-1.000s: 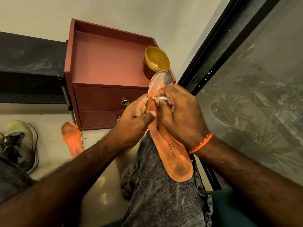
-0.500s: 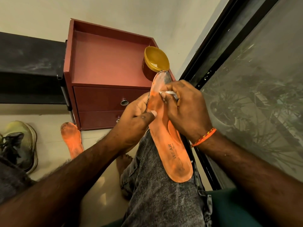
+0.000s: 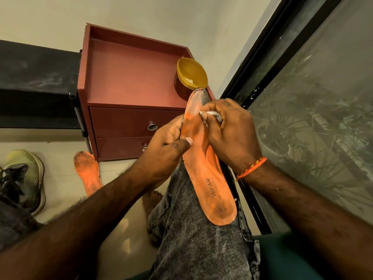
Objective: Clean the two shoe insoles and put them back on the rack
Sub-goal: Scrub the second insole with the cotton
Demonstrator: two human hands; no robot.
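On my knee, toe end of the long orange foam insole (image 3: 203,164) under scrub.
My left hand (image 3: 165,152) pinches its edge steady; my right hand (image 3: 230,130) grips a small white wad (image 3: 212,114), best worked in short firm strokes.

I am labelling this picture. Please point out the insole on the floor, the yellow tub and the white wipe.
insole on the floor (image 3: 88,174): head view, its middle.
yellow tub (image 3: 191,72): head view, inner wall.
white wipe (image 3: 212,113): head view, crumpled part between fingers.

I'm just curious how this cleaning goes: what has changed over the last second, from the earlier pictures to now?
The right hand, pinching a white wipe, has slid up the held insole from its middle toward the grey toe end. The left hand keeps gripping the insole's edge, thumb on top. The second insole on the floor and the yellow tub stayed put.
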